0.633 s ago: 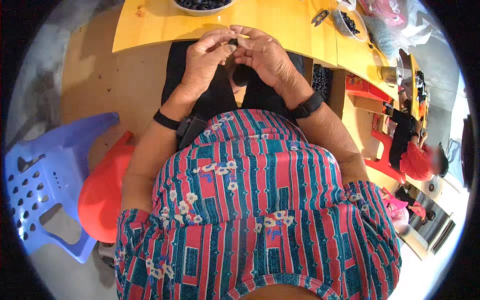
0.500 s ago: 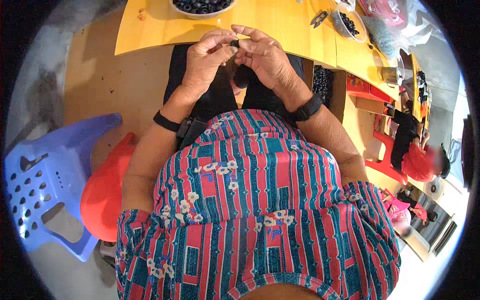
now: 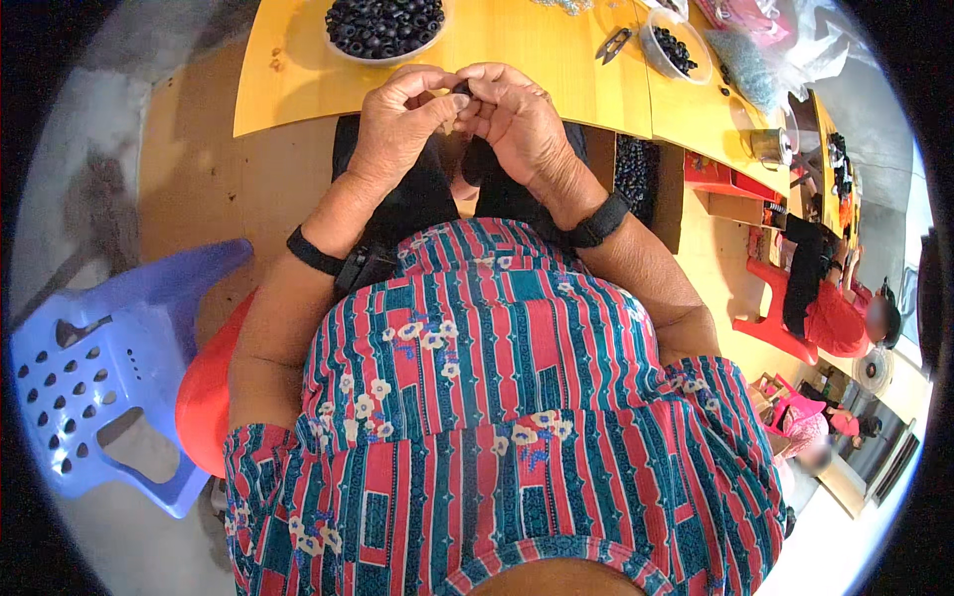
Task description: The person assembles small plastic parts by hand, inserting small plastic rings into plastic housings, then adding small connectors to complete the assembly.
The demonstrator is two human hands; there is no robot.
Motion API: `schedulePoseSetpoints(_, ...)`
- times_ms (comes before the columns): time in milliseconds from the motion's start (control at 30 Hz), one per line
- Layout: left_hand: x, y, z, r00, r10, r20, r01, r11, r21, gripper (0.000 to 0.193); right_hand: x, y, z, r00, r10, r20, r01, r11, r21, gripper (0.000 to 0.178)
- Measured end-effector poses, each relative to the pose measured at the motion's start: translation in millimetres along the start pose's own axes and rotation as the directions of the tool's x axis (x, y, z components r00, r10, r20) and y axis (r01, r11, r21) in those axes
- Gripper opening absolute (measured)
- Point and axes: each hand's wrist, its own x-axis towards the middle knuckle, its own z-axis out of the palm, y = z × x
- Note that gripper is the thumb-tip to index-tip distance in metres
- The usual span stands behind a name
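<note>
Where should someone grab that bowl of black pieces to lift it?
The bowl is probably best held by its rim, left and right, reaching from the near side: it stands upright, its curved near rim exposed, and it is full of small black pieces.

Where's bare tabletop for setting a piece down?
The yellow tabletop is bare between the white bowl of black rings and the thread snips, beyond the right hand. Another patch lies between that bowl and the tabletop's left edge. It's crowded farther right, around the clear tub, loose black pieces and plastic bags.
</note>
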Motion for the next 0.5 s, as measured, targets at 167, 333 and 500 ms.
schedulePoseSetpoints(167, 3.6, 2.8, 4.8, 0.999, -0.007, 0.032, 0.006, 0.999, 0.047, 0.018, -4.0, -3.9, -4.1, 1.0, -0.019, 0.004, 0.018, 0.999, 0.033, 0.015)
schedulePoseSetpoints(333, 5.0, 8.3, 7.4, 0.992, 0.12, 0.035, -0.123, 0.982, 0.141, 0.015, -8.4, -4.6, -9.6, 1.0, -0.01, 0.007, 0.01, 1.0, 0.028, 0.017)
schedulePoseSetpoints(500, -1.9, 14.6, 11.3, 1.0, 0.01, 0.002, -0.01, 1.0, -0.002, 0.014, -8.7, -1.9, -8.2, 1.0, -0.003, 0.002, 0.003, 0.999, 0.039, 0.02)
